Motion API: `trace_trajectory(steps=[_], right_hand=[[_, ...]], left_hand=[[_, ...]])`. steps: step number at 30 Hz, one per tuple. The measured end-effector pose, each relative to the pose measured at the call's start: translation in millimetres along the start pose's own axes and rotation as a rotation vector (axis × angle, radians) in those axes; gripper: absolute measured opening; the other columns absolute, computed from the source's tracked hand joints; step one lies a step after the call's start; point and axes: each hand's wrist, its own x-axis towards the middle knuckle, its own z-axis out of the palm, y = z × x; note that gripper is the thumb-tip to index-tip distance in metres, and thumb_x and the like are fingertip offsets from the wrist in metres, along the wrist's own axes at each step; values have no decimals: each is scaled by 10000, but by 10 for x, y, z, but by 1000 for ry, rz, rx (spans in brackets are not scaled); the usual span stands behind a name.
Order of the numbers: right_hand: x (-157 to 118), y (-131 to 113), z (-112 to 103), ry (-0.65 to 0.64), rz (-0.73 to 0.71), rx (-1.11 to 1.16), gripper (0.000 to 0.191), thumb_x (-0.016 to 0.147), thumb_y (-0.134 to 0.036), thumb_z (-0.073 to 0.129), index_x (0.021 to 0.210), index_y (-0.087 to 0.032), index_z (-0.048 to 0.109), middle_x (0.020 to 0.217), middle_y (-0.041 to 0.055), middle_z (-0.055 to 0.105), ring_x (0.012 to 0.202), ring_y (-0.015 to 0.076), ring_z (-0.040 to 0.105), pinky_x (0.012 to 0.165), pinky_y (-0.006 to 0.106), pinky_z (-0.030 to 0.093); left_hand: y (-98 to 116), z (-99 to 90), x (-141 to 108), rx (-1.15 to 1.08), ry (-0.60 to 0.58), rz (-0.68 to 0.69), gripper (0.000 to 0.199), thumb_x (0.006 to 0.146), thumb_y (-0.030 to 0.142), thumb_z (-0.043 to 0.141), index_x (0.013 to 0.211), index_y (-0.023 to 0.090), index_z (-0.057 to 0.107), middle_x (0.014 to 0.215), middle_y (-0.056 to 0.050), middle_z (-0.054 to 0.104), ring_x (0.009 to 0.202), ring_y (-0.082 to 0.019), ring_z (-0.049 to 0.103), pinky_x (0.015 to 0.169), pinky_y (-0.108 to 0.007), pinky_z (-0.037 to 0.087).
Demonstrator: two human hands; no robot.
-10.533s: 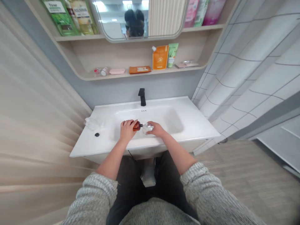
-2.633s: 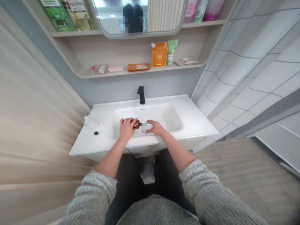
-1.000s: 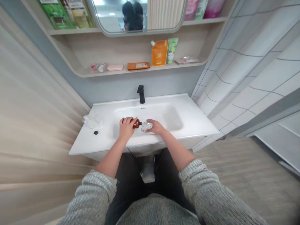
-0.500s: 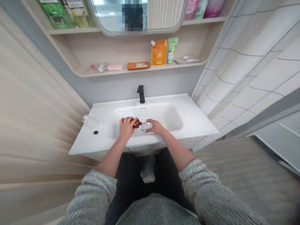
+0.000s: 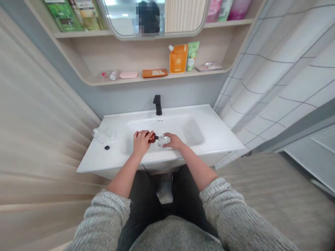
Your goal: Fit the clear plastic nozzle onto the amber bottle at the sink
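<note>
- Head view, the hands: the fingers [image 5: 139, 134] of the left hand [image 5: 141, 145] lie close together, curled over an amber glass bottle [image 5: 152, 138], with its black neck [image 5: 157, 138] pointing right.
- The fingers [image 5: 168, 136] of the right hand [image 5: 175, 141] wrap a clear glass vessel [image 5: 163, 140] from the right. Its exact shape is too small to tell, and the thumb is hidden.
- The neck sits at the vessel's left edge, touching it or just beside it; I cannot tell which.
- Both hands hover over the white ceramic washbasin [image 5: 209, 139]. Smooth glass could slip from a loose or damp grip and crack on the hard bowl, and poor alignment could knock neck against vessel.
- A black faucet [image 5: 157, 105] stands beyond the hands, well apart from them.
- Crumpled clear plastic [image 5: 101, 135] and a small black disc [image 5: 107, 147] lie on the basin's left deck, left of the left hand.
- An orange pouch [image 5: 178, 58] and a green tube [image 5: 193, 55] stand on the wooden shelf [image 5: 157, 78].
</note>
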Motion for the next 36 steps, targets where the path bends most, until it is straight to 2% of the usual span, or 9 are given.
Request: trace_trajectory(steps=[17, 24, 28, 32, 36], right_hand=[[15, 45, 20, 1, -14, 3, 824, 607, -298, 1042, 1372, -214, 749, 1391, 118, 781, 1279, 345, 734, 1166, 469, 541], [24, 85, 15, 9, -60, 70, 807, 615, -325, 1026, 1363, -236, 738, 1298, 82, 795, 1182, 320, 746, 1103, 460, 560], [32, 112, 25, 26, -91, 100, 800, 618, -335, 1016, 1353, -242, 715, 1258, 67, 789, 1100, 295, 742, 1060, 448, 571], [42, 140, 49, 51, -103, 138, 780, 630, -374, 1000, 1337, -245, 695, 1245, 64, 771, 1057, 279, 723, 1010, 438, 585], [49, 168, 65, 59, -109, 168, 759, 636, -425, 975, 1309, -248, 672, 1259, 75, 740, 1067, 288, 704, 949, 430, 602]], left_hand=[[14, -13, 1, 9, 0, 0, 606, 950, 209, 688, 1549, 297, 666, 1523, -150, 691, 1446, -356, 579, 1318, -591, 272], [9, -19, 1, -3, 9, -24, 615, 937, 227, 731, 1547, 278, 672, 1516, -146, 697, 1415, -355, 598, 1300, -549, 307], [0, -2, 3, -34, 9, -56, 653, 922, 260, 778, 1564, 269, 660, 1512, -145, 708, 1393, -369, 617, 1260, -523, 370], [-34, 67, 14, -127, 15, -113, 713, 902, 380, 850, 1568, 236, 642, 1497, -156, 724, 1375, -380, 658, 1243, -503, 430], [-79, 89, 19, -306, 100, -260, 843, 808, 438, 949, 1549, 212, 615, 1484, -160, 733, 1326, -361, 720, 1188, -466, 534]])
